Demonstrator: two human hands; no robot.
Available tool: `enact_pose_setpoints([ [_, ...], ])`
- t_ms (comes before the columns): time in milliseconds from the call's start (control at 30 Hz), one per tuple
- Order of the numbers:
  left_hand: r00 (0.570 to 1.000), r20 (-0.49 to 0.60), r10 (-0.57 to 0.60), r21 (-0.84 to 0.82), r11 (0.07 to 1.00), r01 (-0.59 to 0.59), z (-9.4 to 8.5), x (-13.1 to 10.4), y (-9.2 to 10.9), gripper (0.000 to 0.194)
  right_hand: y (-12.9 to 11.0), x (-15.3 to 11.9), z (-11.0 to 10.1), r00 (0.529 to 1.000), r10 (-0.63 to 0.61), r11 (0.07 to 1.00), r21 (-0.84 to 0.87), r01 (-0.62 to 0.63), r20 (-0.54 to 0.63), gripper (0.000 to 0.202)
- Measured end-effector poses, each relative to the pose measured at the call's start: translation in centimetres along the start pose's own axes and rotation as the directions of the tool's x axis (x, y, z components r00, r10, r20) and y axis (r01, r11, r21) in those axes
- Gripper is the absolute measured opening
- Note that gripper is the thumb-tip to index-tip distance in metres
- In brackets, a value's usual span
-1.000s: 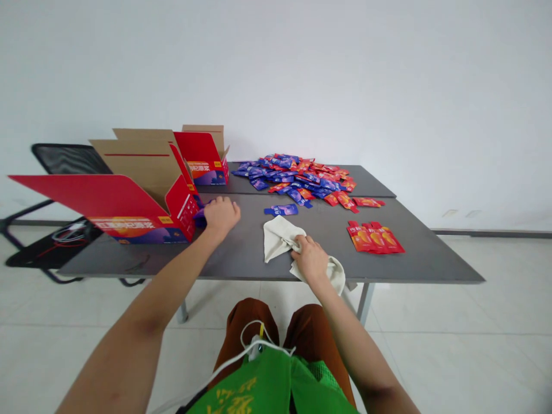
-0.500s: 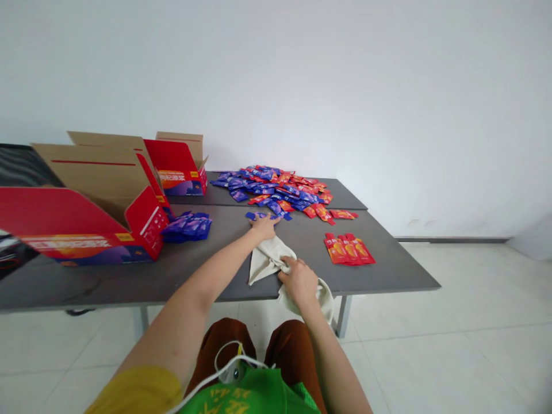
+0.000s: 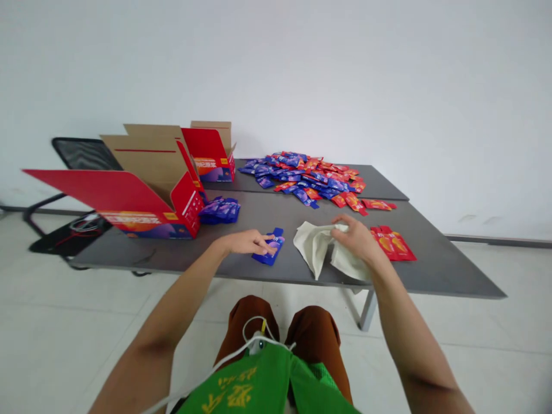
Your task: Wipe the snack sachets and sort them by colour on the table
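My left hand (image 3: 250, 242) lies over a single blue pouch (image 3: 273, 253) near the table's front edge, its fingers stretched out and touching the pouch's left side. To its right, my right hand (image 3: 354, 237) pinches a crumpled cream cloth (image 3: 317, 244), part of which drapes on the table. Just beyond that hand, several red-orange pouches (image 3: 394, 244) lie side by side in a row, partly covered by my hand and wrist. A stack of blue pouches (image 3: 221, 210) sits left of my hands, against an open box.
Open red cartons (image 3: 150, 221) with raised brown flaps stand on the left of the grey table (image 3: 259, 206). A mixed heap of blue and red pouches (image 3: 302, 175) spreads along the back. A black chair (image 3: 64, 238) is behind the cartons at left.
My left hand has come back toward the front edge, with a blue pouch now under its fingers. My right hand has lifted and shifted the cloth rightward. The view has turned left.
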State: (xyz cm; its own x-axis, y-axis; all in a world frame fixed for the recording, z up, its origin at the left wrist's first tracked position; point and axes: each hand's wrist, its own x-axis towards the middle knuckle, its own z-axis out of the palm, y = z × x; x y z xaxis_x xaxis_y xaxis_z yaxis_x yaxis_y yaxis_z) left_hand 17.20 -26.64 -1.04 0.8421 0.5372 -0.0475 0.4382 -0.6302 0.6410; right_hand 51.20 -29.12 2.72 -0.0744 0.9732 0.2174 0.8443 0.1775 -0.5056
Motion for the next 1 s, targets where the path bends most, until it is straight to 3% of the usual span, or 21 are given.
enact_pose_setpoints([
  [33,0.989,-0.147,-0.016,0.091,0.995,0.029,1.2,-0.6,1.0,0.035,-0.2,0.7,-0.4,0.998,-0.057,0.998,0.037,0.056,0.007,0.036],
  [67,0.946,-0.323,-0.024,0.186,0.978,0.089,2.5,-1.1,2.0,0.036,-0.5,1.3,-0.5,0.995,-0.102,0.993,0.069,0.100,0.024,0.033],
  [100,0.869,-0.495,-0.021,0.261,0.950,0.171,3.9,-1.4,2.9,0.036,-0.9,1.8,-0.2,0.989,-0.140,0.987,0.092,0.134,0.057,0.032],
  [167,0.667,-0.745,0.006,0.306,0.891,0.334,6.8,-1.7,4.3,0.036,-1.7,2.5,1.2,0.978,-0.175,0.984,0.059,0.169,0.117,0.035],
  [233,0.505,-0.863,0.014,0.275,0.851,0.448,9.5,-1.7,5.1,0.037,-2.5,2.8,3.4,0.979,-0.156,0.984,-0.063,0.166,0.133,0.044],
  [267,0.457,-0.889,0.007,0.257,0.835,0.486,10.8,-1.6,5.2,0.036,-2.9,2.8,4.6,0.984,-0.127,0.981,-0.132,0.143,0.128,0.051],
  [300,0.434,-0.901,-0.005,0.243,0.822,0.514,11.8,-1.5,5.1,0.035,-3.2,2.6,5.8,0.988,-0.088,0.975,-0.192,0.111,0.124,0.059],
  [367,0.443,-0.896,-0.036,0.236,0.806,0.543,13.5,-1.2,4.5,0.033,-4.0,2.3,7.9,0.991,-0.007,0.962,-0.271,0.045,0.137,0.069],
  [467,0.483,-0.871,-0.089,0.237,0.786,0.571,15.0,-0.7,3.4,0.034,-5.6,2.0,9.1,0.987,0.064,0.933,-0.361,-0.006,0.149,0.054],
  [533,0.467,-0.876,-0.120,0.218,0.766,0.605,15.4,-0.5,3.0,0.034,-6.6,2.0,8.6,0.986,0.065,0.922,-0.386,-0.001,0.152,0.040],
  [700,0.357,-0.920,-0.162,0.136,0.723,0.677,16.0,0.4,3.8,0.031,-9.1,0.7,5.6,0.985,-0.122,0.929,-0.335,0.158,0.126,0.035],
  [800,0.273,-0.950,-0.152,0.096,0.688,0.719,16.3,0.7,3.9,0.027,-10.6,-0.8,5.5,0.959,-0.199,0.914,-0.315,0.256,0.202,0.038],
  [933,0.289,-0.955,-0.060,0.178,0.664,0.726,16.7,0.8,2.5,0.023,-11.8,-1.9,8.2,0.890,-0.274,0.877,-0.284,0.386,0.364,0.037],
  [1000,0.293,-0.956,-0.017,0.212,0.651,0.729,16.9,0.9,1.7,0.026,-12.0,-1.8,10.0,0.889,-0.250,0.880,-0.293,0.374,0.384,0.035],
])
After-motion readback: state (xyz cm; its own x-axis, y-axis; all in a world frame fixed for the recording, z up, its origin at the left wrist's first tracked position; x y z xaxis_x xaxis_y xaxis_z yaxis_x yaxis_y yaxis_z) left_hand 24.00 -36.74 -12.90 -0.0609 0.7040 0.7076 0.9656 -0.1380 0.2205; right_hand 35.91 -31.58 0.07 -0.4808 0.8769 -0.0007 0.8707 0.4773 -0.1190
